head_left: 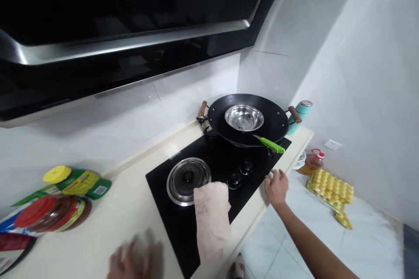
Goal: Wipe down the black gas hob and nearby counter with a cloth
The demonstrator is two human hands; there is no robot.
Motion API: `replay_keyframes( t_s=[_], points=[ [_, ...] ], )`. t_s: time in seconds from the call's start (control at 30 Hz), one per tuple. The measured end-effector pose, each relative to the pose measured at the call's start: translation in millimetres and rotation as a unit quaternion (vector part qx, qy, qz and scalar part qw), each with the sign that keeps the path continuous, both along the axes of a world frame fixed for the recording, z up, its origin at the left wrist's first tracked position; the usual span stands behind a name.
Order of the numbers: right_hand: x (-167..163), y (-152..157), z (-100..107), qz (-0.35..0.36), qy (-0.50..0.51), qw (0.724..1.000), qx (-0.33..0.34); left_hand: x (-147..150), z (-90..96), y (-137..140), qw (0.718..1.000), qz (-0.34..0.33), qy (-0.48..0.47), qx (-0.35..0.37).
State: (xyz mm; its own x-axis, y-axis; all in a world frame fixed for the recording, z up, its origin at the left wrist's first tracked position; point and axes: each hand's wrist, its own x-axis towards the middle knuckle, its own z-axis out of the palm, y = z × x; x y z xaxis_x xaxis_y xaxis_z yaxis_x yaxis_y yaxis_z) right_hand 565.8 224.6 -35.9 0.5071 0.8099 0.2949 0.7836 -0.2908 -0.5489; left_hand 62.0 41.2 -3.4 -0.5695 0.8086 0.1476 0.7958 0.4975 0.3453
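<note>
My right hand [277, 186] rests at the counter's front edge beside the black gas cooktop [222, 152], fingers loosely bent, with nothing seen in it. My left hand [131, 261], blurred by motion, is over the counter at the bottom, its fingers apart and apparently holding nothing. A folded pale pink cloth [212, 222] lies across the cooktop's front edge between my hands. On the far burner sits a black wok [275, 117] with wooden handles. Inside it is a shiny metal bowl [244, 117]. A bright green handle [272, 144] sticks out over the wok's near rim.
A range hood [137, 48] hangs low above. At left stand a green bottle with a yellow cap [78, 182] and a red-lidded jar [54, 213]. A teal flask [299, 115] is behind the wok. Yellow egg trays [330, 187] and an oil jug [312, 162] are on the floor.
</note>
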Motion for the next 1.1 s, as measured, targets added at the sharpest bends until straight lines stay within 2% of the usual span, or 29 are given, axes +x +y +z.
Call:
replay_keyframes(
  t_s=[0.1, 0.17, 0.2, 0.27, 0.33, 0.4, 0.5, 0.67, 0.8, 0.9, 1.0, 1.1],
  points=[
    [11.0, 13.7, 0.2, -0.084, -0.007, 0.994, -0.071, 65.0, -8.5, 15.0, 0.974, -0.21, 0.025, 0.083],
    [5.0, 16.6, 1.3, -0.106, -0.003, 0.99, -0.096, 115.2, -13.0, 30.8, 0.94, -0.328, 0.047, 0.084],
    [1.1, 16.9, 1.8, -0.108, -0.003, 0.989, -0.1, 137.8, -14.7, 39.8, 0.927, -0.361, 0.059, 0.08],
    [-4.8, 16.9, 2.3, -0.102, -0.006, 0.99, -0.101, 172.4, -17.6, 57.6, 0.92, -0.378, 0.075, 0.073],
    [-6.9, 16.8, 2.1, -0.097, -0.011, 0.989, -0.108, 190.8, -19.6, 73.5, 0.918, -0.378, 0.09, 0.083],
    [-6.5, 17.1, 1.3, -0.101, -0.01, 0.987, -0.122, 196.0, -19.9, 87.6, 0.912, -0.386, 0.095, 0.101],
    [-5.7, 18.1, -0.1, -0.1, -0.002, 0.986, -0.131, 193.1, -13.6, 114.2, 0.908, -0.403, 0.046, 0.099],
    [-7.0, 20.2, -1.2, -0.104, -0.005, 0.985, -0.138, 192.5, 8.3, 196.2, 0.91, -0.407, -0.018, 0.079],
    [-7.1, 21.1, -2.3, -0.102, -0.003, 0.983, -0.154, 206.2, 23.6, 265.4, 0.9, -0.426, -0.064, 0.065],
    [-7.1, 21.0, -3.6, -0.102, -0.005, 0.983, -0.154, 232.2, 29.6, 298.0, 0.868, -0.486, -0.1, 0.033],
    [-7.7, 20.9, -5.0, -0.105, -0.007, 0.982, -0.158, 268.1, 32.8, 319.9, 0.822, -0.555, -0.123, -0.01],
    [-7.9, 21.2, -7.6, -0.105, -0.01, 0.981, -0.164, 299.0, 37.5, 340.3, 0.793, -0.594, -0.128, -0.046]
  ],
)
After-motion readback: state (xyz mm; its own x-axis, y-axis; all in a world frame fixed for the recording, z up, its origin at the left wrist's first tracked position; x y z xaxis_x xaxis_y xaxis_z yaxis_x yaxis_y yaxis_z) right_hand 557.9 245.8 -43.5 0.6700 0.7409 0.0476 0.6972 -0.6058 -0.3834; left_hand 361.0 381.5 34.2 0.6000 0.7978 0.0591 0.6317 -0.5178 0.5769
